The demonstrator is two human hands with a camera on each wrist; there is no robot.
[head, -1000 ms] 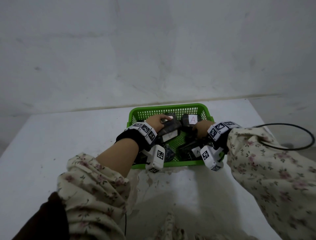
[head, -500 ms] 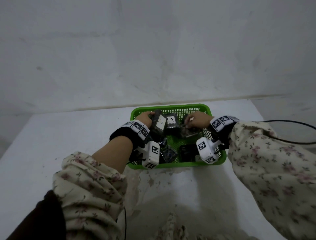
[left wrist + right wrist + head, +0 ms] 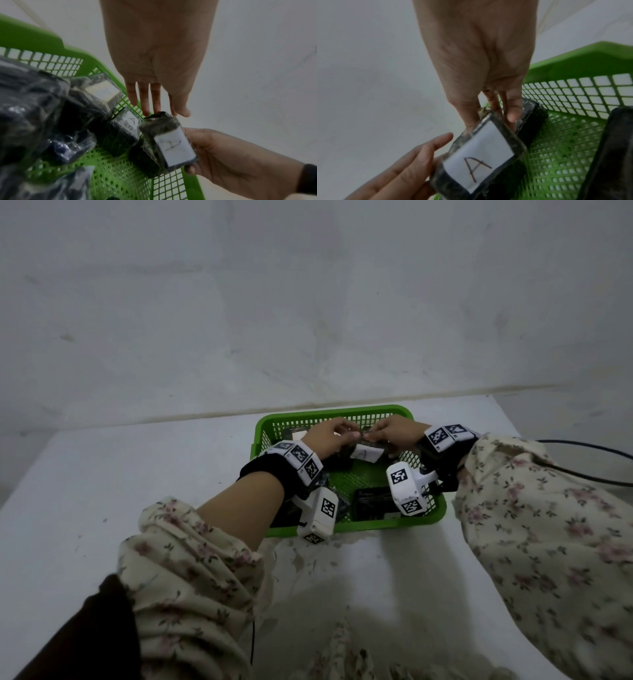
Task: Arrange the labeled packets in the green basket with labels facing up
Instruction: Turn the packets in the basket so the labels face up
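The green basket [image 3: 335,411] sits on the white table and holds several dark plastic-wrapped packets. My two hands meet over its far side on one packet [image 3: 366,454] whose white label faces up. In the right wrist view that packet [image 3: 479,155] reads "A". My right hand [image 3: 491,116] pinches one of its ends between thumb and fingers. The straight fingers of my left hand [image 3: 163,112] touch the wrapper's twisted end. Two more labelled packets [image 3: 102,92] [image 3: 130,121] lie against the basket wall [image 3: 34,39].
Another dark packet [image 3: 371,501] lies at the basket's near right, and more are bunched at its near left under my left wrist. A black cable [image 3: 582,446] loops at the table's right edge. A grey wall stands close behind the basket.
A second ago each hand was on a separate packet mid-basket. Both hands have since moved to the far side and come together on a single labelled packet.
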